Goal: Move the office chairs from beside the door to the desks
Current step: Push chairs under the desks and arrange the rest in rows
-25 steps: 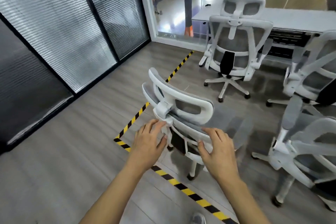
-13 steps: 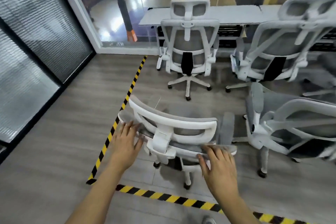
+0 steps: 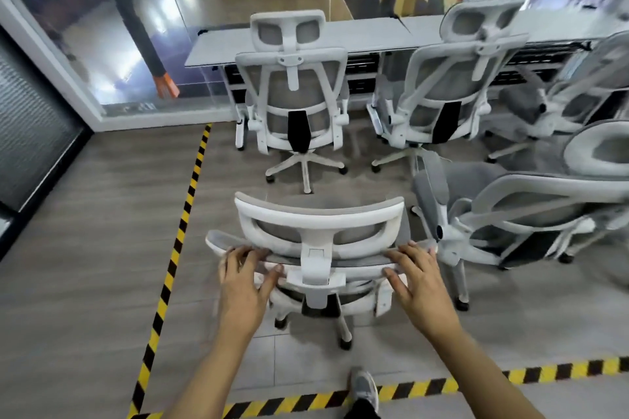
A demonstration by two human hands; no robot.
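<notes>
A white office chair with grey mesh [image 3: 320,218] stands right in front of me, its headrest facing me. My left hand [image 3: 243,277] grips the left end of the top edge of its backrest, and my right hand [image 3: 420,277] grips the right end. Two more white chairs, one [image 3: 296,95] on the left and one [image 3: 446,92] on the right, stand pushed up to the grey desks [image 3: 367,34] at the back. Another chair [image 3: 531,214] stands close on my right.
Yellow-and-black floor tape [image 3: 185,201] runs up the left and across the bottom of the chair area. A glass wall [image 3: 143,31] is behind the desks, with blinds on the far left. More chairs crowd the far right [image 3: 578,92]. My shoe [image 3: 365,389] shows at the bottom.
The chair has swung round so its back now faces me squarely, and it has rolled closer to the desks. Both hands have stayed on the backrest's top edge.
</notes>
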